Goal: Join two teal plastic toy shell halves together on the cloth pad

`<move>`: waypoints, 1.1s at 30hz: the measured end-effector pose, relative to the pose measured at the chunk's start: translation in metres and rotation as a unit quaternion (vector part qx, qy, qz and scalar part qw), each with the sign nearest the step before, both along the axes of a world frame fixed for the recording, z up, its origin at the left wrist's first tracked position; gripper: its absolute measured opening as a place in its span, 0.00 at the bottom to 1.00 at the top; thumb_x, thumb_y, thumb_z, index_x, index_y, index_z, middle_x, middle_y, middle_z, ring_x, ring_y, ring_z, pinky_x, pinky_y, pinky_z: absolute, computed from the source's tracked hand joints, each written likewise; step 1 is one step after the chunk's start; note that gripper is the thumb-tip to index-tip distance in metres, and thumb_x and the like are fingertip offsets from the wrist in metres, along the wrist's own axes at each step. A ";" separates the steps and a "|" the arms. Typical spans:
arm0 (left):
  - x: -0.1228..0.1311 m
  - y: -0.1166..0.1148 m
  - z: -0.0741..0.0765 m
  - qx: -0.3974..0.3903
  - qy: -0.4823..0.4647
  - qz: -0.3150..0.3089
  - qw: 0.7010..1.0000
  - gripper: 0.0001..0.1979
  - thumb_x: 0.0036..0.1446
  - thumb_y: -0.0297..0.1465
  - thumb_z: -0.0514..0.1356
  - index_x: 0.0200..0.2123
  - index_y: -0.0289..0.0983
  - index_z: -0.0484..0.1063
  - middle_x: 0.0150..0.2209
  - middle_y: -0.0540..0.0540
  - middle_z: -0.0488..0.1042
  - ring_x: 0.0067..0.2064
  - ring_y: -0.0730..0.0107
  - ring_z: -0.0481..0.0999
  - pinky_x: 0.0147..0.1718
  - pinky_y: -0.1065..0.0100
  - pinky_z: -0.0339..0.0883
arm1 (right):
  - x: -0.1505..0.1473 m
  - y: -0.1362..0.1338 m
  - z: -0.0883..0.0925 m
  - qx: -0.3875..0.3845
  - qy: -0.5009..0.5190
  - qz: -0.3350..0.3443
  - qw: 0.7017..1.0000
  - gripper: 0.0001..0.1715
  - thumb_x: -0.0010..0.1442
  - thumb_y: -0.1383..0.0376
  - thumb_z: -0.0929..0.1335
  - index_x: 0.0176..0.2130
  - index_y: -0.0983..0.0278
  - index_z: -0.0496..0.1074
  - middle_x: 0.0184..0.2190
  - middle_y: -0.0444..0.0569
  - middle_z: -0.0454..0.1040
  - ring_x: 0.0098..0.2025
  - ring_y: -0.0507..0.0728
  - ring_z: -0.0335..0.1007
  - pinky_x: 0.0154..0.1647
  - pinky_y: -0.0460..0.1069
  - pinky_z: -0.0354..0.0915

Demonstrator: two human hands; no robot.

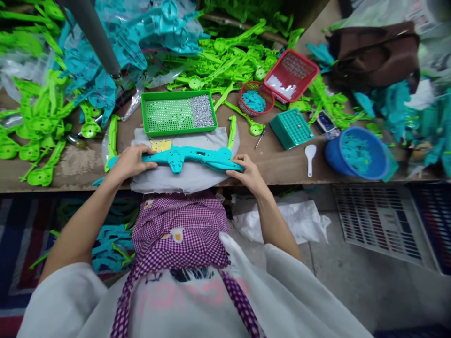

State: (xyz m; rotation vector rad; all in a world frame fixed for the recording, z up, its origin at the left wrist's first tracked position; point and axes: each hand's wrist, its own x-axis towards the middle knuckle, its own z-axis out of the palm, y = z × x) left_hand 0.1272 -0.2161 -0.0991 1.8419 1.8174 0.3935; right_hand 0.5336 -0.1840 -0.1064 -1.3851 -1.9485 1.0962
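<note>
**Two hands on a long turquoise plastic part above a grey cloth**

We see the long turquoise plastic part (176,158) lying crosswise over the grey cloth (183,182), near the front edge of the brown workbench (282,166). A snout-like piece juts from its middle toward the wearer, and a dark slot shows to the right of that. The left hand (133,162) grips one end, thumb in front and fingers curled behind; the right hand (247,172) pinches the opposite end in much the same way. We cannot tell whether the part rests on the cloth or is held just above it.

Just beyond lies a green perforated tray (179,130), with small silvery pieces heaped at its right end. A slim lime-green strip stands on either side of the cloth, the left one (112,138) near the left hand, the right one (231,131) beyond the right hand.

Farther right we find a round red basket (251,111) of turquoise pieces, a rectangular red basket (306,77) with white ones, a teal perforated block (291,129), a white spoon (310,159) and a blue bowl (334,157) of turquoise bits. Lime-green parts (31,122) are heaped at the left, and a purple checked apron (181,216) covers our wearer's lap.
</note>
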 end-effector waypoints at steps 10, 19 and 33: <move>0.003 0.000 0.008 -0.025 0.008 0.022 0.999 0.22 0.43 0.42 0.69 0.42 0.40 0.79 0.46 0.40 0.79 0.49 0.49 0.77 0.53 0.53 0.68 | 0.015 0.044 0.024 -0.055 -0.100 0.247 0.962 0.28 0.51 0.43 0.72 0.45 0.57 0.79 0.40 0.49 0.62 0.50 0.62 0.61 0.60 0.63 0.60; 0.004 -0.001 0.010 -0.040 -0.012 0.038 0.998 0.21 0.41 0.41 0.69 0.40 0.41 0.77 0.46 0.42 0.79 0.48 0.49 0.77 0.52 0.56 0.68 | 0.014 0.034 0.023 -0.034 -0.040 0.227 0.972 0.22 0.54 0.49 0.72 0.43 0.59 0.80 0.35 0.47 0.67 0.42 0.59 0.65 0.52 0.58 0.64; 0.003 -0.004 0.015 -0.032 -0.031 0.037 0.998 0.25 0.42 0.47 0.66 0.42 0.41 0.78 0.45 0.43 0.79 0.48 0.49 0.77 0.52 0.56 0.68 | 0.013 0.032 0.031 -0.124 0.061 0.166 0.976 0.24 0.46 0.58 0.75 0.45 0.61 0.80 0.43 0.46 0.78 0.48 0.60 0.71 0.56 0.58 0.64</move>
